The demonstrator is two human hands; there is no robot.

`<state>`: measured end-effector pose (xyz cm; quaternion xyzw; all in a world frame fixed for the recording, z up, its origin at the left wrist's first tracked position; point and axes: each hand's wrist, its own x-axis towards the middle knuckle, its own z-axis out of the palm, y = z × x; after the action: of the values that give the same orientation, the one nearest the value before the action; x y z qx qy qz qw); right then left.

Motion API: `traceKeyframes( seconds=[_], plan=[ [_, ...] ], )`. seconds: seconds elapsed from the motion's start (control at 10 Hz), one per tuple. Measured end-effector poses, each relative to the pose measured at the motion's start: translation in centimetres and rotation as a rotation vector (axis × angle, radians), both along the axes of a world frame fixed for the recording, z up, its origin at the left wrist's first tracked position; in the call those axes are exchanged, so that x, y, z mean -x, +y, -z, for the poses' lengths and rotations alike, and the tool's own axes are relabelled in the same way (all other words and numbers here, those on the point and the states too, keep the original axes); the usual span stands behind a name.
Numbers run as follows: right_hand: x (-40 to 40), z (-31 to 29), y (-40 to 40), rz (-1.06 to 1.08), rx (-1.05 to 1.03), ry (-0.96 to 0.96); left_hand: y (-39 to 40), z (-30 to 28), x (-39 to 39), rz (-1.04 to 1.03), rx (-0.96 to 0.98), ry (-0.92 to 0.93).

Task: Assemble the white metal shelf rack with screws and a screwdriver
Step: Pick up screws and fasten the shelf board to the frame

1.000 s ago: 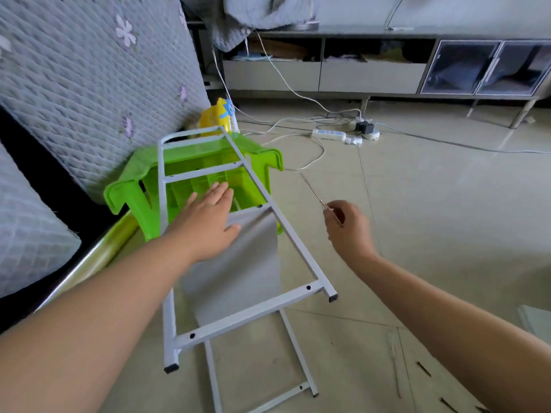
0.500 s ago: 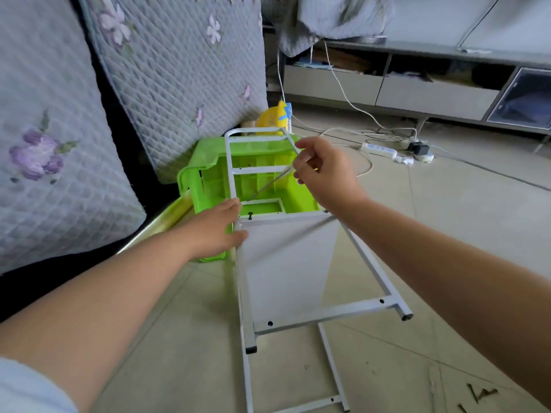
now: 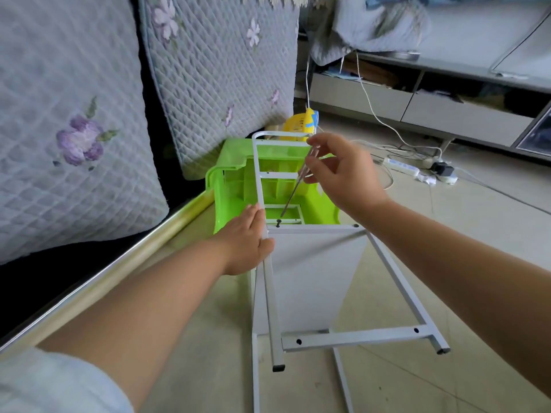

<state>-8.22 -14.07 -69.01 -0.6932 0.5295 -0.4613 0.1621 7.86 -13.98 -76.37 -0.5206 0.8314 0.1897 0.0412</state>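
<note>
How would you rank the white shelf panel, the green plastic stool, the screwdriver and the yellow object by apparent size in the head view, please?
1. white shelf panel
2. green plastic stool, partly hidden
3. yellow object and screwdriver: too unlike in shape to rank

Shelf rack (image 3: 348, 338): white metal frame with a pale grey-white panel, black end caps on the legs, dark screw holes in the crossbar. Screw (image 3: 278, 223): black. Screwdriver (image 3: 293, 189): thin silver shaft, clear handle. Stool (image 3: 222, 186): bright lime green plastic. Quilted covers (image 3: 217, 73): pale grey, diamond stitching, embroidered purple flowers with green leaves. Toy (image 3: 298, 125) behind the stool: yellow with blue. Floor (image 3: 447, 234): beige tile. Power strip (image 3: 401, 166) and cables: white, black plug. Cabinet (image 3: 447, 111): light grey. Sleeve (image 3: 53, 386): pale blue.
</note>
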Motion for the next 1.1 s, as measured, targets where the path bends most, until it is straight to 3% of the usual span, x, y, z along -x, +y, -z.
traceKeyframes(
  seconds=[0.7, 1.1],
  plan=[
    [-0.3, -0.1, 0.3, -0.089, 0.042, 0.170, 0.1, 1.0, -0.5, 0.010, 0.075, 0.006],
    [-0.3, 0.4, -0.2, 0.031, 0.096, 0.232, 0.1, 1.2, -0.4, 0.010, 0.086, 0.023]
  ],
)
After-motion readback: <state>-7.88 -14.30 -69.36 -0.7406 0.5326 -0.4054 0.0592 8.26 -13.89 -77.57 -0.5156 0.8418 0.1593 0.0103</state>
